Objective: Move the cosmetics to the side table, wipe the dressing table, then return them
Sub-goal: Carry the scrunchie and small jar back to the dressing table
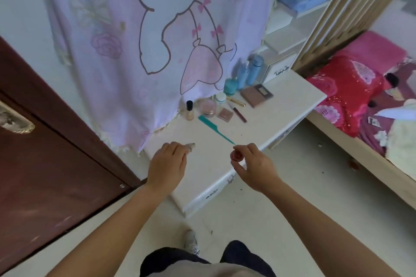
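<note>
Trousered knees (180, 261) face the bench (270, 117). Fingers of the right hand (254, 168) pinch a small red jar (236, 155) above its front edge; the left hand (166, 164) grip I cannot tell. Clearing seems underway: next, carry the jar aside, then fetch the cosmetics (225, 114) at the back.

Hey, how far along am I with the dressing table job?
Stage unclear. Most cosmetics sit at the back of the dressing table: blue bottles, teal jar, palette, comb. In hand: the right hand pinches a small dark red item; the left hand touches a small pale item. No cloth shows, so wiping is unconfirmed.
</note>
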### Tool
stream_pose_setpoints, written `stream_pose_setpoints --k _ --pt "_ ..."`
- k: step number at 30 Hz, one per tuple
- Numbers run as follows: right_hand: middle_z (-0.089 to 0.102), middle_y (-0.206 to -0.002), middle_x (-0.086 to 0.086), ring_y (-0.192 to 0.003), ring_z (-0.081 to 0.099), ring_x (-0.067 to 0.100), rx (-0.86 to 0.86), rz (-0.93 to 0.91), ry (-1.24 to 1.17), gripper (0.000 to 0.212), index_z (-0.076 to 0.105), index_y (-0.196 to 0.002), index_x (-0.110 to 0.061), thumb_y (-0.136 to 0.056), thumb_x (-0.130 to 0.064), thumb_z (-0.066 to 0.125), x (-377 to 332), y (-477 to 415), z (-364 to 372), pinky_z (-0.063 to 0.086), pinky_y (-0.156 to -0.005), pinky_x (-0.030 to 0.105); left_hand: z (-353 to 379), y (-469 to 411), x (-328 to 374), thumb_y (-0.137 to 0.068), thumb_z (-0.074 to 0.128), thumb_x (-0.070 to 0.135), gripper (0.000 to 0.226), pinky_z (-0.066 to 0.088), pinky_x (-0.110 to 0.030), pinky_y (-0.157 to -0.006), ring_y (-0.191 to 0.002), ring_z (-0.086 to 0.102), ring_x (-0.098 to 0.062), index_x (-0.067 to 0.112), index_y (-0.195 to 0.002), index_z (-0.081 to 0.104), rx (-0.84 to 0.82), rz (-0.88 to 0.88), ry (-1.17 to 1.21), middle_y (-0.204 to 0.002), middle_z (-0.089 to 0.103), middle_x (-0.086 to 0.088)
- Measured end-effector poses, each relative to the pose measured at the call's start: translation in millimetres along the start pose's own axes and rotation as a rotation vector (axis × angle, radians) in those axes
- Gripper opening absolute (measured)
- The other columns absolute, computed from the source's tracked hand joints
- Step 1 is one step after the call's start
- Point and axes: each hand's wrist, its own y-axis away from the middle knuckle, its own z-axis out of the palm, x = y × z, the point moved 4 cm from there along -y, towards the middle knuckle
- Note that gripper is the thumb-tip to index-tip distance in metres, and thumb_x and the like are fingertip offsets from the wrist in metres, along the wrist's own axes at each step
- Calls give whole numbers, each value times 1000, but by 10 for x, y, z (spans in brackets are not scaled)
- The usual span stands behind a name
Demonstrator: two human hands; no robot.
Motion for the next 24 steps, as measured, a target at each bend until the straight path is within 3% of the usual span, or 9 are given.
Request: stream_pose_setpoints --k 6,13,17,20,24 --pt "53 -120 -9 -95 63 13 -118 59 7 37 54 -128 -33 -93 -43 58 269 -469 266 51 -76 30 579 -531 -289 -84 65 7 5 35 -28 -51 -67 52 -23 11 -86 63 -137 -13 36 -80 60 -3" --pt "55 -118 -1 -97 62 20 -248 92 -20 40 50 -130 -27 -93 -40 59 593 -1204 514 50 -79 34 1203 -1024 -454 -84 67 6 6 32 -28 -49 -65 52 -25 8 -86 62 -266 -69 -11 -77 59 -6" --pt "57 -104 -2 -87 62 21 -242 102 -101 23 52 -109 -25 -90 -34 63 742 -1643 711 54 -72 38 1492 -1041 -463 -81 68 5 16 40 -32 -51 -70 54 -26 10 -96 64 -328 -215 -2 -82 61 -6" --pt "56 -107 -4 -91 60 19 -204 73 -103 17 57 -106 -28 -90 -30 64 866 -1853 898 56 -69 37 1840 -816 -455 -81 68 9 29 49 -38 -65 -90 59 -30 11 -110 63 -538 -320 -43 -106 64 -10" --pt "51 -123 4 -108 51 25 -319 37 -37 39 54 -124 -22 -88 -25 67 971 -1908 1138 50 -75 35 2097 -538 -365 -78 69 14 54 50 -44 -84 -126 50 -37 4 -129 55 -788 -399 -96 -138 51 -20"
